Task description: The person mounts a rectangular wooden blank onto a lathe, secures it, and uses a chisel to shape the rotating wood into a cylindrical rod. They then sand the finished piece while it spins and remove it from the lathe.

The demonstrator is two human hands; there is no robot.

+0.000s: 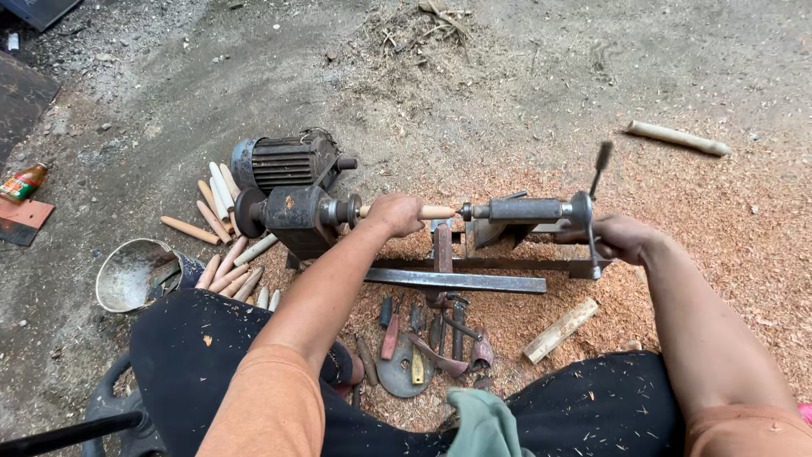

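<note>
A small wood lathe (457,278) sits on the ground in front of me. A pale wooden rod (438,211) is mounted between its headstock (298,213) and tailstock (518,209). My left hand (396,213) is wrapped around the rod near the headstock end. My right hand (620,236) grips the tailstock's crank end, below the upright handle (601,161). A grey electric motor (283,161) stands behind the headstock.
Several turned wooden sticks (222,254) lie left of the lathe beside a metal bucket (135,275). Chisels and hand tools (427,338) lie below the lathe bed. A rough wood block (560,329) and a stick (677,138) rest on the sawdust. A bottle (22,183) lies far left.
</note>
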